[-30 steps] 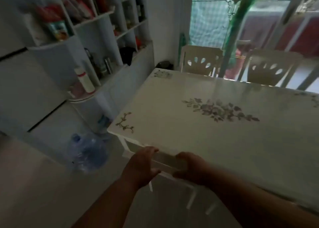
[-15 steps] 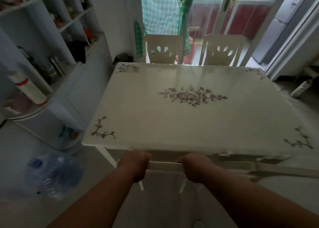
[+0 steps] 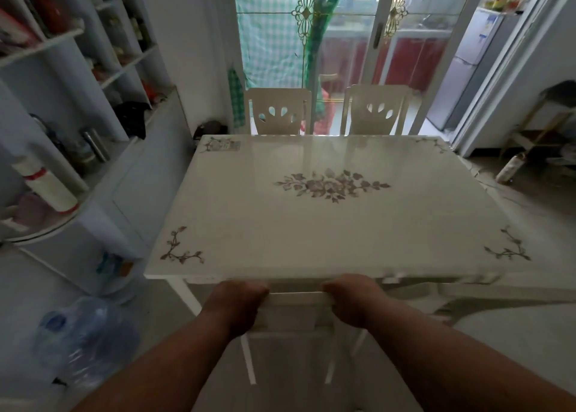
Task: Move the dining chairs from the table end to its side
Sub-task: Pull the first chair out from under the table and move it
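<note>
Both the left hand [image 3: 237, 299] and right hand [image 3: 353, 298] are closed around the top rail of the near chair [image 3: 296, 301], tucked against the table [image 3: 311, 224] edge, so placing seems underway; two chairs [image 3: 278, 111] stand opposite.

The table [image 3: 311, 224] hides the far chairs' [image 3: 277, 112] seats and legs.
</note>
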